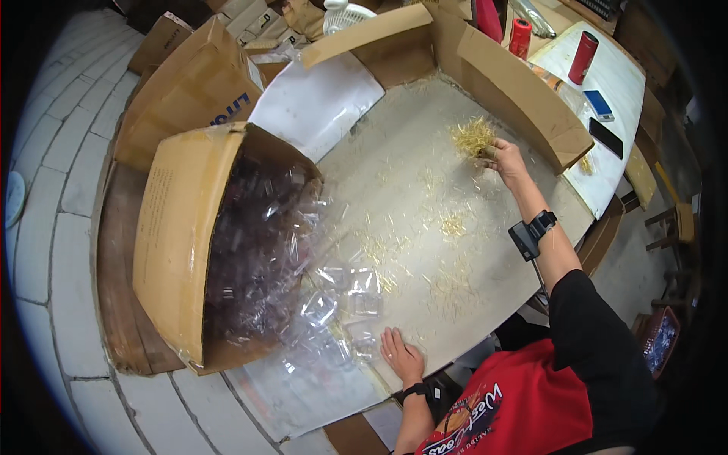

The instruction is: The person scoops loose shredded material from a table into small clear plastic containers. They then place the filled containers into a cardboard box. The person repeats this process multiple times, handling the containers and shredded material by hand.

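A loose bunch of thin golden strips is in my right hand, whose fingers are closed round its lower end over the far right of the table. More of these strips lie scattered across the grey tabletop, with a small heap near the middle. My left hand rests flat at the table's near edge, fingers spread and holding nothing. Just left of it, clear plastic boxes spill out of a large cardboard carton lying on its side. What exactly the strips are, I cannot tell.
Cardboard flaps wall the table's far and right sides. Beyond them a side table bears a red cylinder, a phone and a small blue-screened device. A white sheet lies at the back left, beside another carton.
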Tool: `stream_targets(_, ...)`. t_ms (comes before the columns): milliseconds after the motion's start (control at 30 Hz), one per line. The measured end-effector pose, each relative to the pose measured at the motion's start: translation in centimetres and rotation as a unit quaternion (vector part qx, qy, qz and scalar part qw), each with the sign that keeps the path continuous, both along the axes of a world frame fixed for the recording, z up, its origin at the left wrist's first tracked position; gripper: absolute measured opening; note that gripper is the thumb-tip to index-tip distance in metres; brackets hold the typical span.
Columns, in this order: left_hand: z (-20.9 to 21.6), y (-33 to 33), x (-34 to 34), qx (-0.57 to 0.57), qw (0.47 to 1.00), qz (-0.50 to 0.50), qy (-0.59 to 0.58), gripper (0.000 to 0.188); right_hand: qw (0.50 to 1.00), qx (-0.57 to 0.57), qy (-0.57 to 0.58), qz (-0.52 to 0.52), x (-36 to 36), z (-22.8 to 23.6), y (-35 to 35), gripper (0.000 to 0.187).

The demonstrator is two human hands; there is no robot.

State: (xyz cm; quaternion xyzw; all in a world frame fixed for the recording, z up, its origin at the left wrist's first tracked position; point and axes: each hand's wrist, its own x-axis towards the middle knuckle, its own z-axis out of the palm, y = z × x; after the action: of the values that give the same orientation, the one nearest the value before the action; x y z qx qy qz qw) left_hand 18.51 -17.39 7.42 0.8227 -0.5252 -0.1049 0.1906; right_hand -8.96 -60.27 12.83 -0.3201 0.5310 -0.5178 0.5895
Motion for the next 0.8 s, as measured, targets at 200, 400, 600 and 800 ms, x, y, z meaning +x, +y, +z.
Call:
stream_targets(200, -0.2, 0.1, -0.1, 0.012, 1.0, 0.01, -0.008, 0.052, 0.999, -0.017, 0.038, 0.016, 3.1, 1.6, 1.7, 0.017)
stream_targets(400, -0.1, -0.1, -0.1, 0.014, 1.0, 0.009, -0.011, 0.052, 0.998, -0.021, 0.035, 0.05, 7.7, 2.4, 2.3, 0.011)
stream_targets(600, -0.2, -0.1, 0.0, 0.01, 1.0, 0.016, -0.007, 0.052, 0.992, -0.081, 0.044, 0.09, 12.5, 2.4, 3.3, 0.007)
stream_targets(800, -0.1, -0.2, 0.0, 0.012, 1.0, 0.009, -0.005, 0.052, 0.97, -0.131, 0.169, 0.117, 16.0, 2.3, 3.1, 0.008)
